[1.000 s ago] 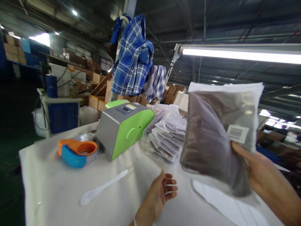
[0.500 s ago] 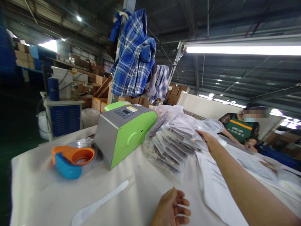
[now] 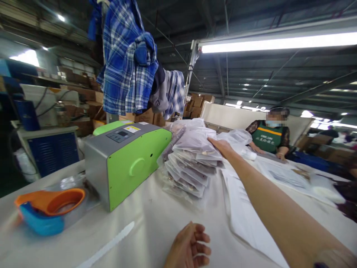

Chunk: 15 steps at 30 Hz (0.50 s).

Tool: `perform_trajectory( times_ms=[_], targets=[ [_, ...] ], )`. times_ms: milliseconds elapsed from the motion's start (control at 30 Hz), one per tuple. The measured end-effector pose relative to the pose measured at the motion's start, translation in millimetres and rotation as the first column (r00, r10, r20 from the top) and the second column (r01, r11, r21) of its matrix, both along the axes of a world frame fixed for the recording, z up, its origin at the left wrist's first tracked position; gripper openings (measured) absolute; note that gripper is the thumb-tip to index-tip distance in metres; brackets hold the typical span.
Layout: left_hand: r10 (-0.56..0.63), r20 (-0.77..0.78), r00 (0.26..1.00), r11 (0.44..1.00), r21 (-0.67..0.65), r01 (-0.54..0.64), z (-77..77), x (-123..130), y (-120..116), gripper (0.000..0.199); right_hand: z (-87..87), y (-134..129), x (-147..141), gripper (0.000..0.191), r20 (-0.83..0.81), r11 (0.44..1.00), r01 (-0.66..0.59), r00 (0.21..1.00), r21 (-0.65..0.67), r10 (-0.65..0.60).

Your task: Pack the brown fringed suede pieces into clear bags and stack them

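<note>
A leaning stack of flat, clear plastic bags (image 3: pixel 192 163) lies right of the green and grey machine, with pale, flat contents that I cannot make out. At the upper right edge of this stack, my right hand (image 3: pixel 221 146) grips the top bags from the side, its other fingers mostly hidden. My left hand (image 3: pixel 189 245) hovers low over the table in front of the stack, fingers loosely curled and apart, holding nothing. White sheets (image 3: pixel 245 212) lie under my right forearm.
The green and grey machine (image 3: pixel 136 167) stands left of the stack. An orange and blue tape dispenser (image 3: pixel 50 208) sits at the table's left side. Plaid shirts (image 3: pixel 128 63) hang above. A co-worker in a green apron (image 3: pixel 266 139) stands across the table.
The view has turned to the right, so the machine and tape dispenser appear farther left. My right hand is still at the stack, and my left hand stays low and loosely curled.
</note>
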State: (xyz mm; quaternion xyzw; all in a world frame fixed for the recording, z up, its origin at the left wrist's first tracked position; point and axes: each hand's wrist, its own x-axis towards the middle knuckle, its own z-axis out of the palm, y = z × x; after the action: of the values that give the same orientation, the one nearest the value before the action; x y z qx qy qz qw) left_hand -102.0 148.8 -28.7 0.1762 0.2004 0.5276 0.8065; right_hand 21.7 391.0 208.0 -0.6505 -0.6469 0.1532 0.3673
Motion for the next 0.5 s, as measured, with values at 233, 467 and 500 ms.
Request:
perform_trajectory(
  times_ms=[233,467,500],
  targets=[
    [0.024,-0.007,1.0,0.999,-0.025,-0.025,0.1,1,-2,0.042,-16.8,-12,17,0.055,-0.306,0.997,0.046,0.952,0.061,-0.025],
    [0.097,-0.111,0.989,0.991,-0.082,-0.106,13.9,2,-8,0.037,-64.6,-85,55,0.042,-0.439,0.998,-0.019,0.898,0.058,0.042],
    [0.109,-0.142,0.984,0.988,-0.095,-0.123,17.2,1,-9,0.035,-76.2,-106,67,0.04,-0.416,0.998,-0.059,0.907,0.016,0.06]
  ],
)
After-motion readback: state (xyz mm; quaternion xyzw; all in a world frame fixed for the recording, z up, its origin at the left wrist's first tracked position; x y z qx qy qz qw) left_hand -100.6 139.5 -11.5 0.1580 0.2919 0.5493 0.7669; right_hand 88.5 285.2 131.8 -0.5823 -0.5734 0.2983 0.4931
